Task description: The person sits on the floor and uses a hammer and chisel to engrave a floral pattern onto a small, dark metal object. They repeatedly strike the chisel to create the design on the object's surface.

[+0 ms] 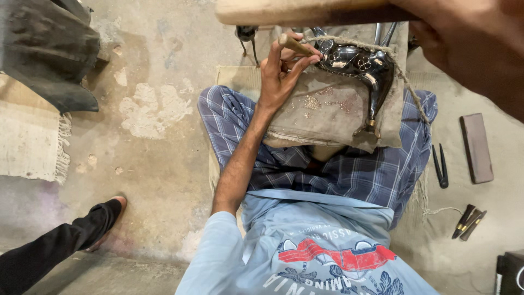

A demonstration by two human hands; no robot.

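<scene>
Rough concrete floor [164, 158] surrounds a seated person in checked trousers, whose lap carries a padded work block [327, 112]. On it lies a black horn-shaped piece [357, 65] with pale inlay, bound by twine [406, 82]. Left hand [281, 71]: grip closed around a small chisel [295, 45], tip by the piece. Right hand [469, 43] grips a wooden mallet [305, 11], raised. Judged mid-carving; a controlled strike seems called for.

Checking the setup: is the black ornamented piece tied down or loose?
Tied down: a rope crosses the black piece on the padded block.
</scene>
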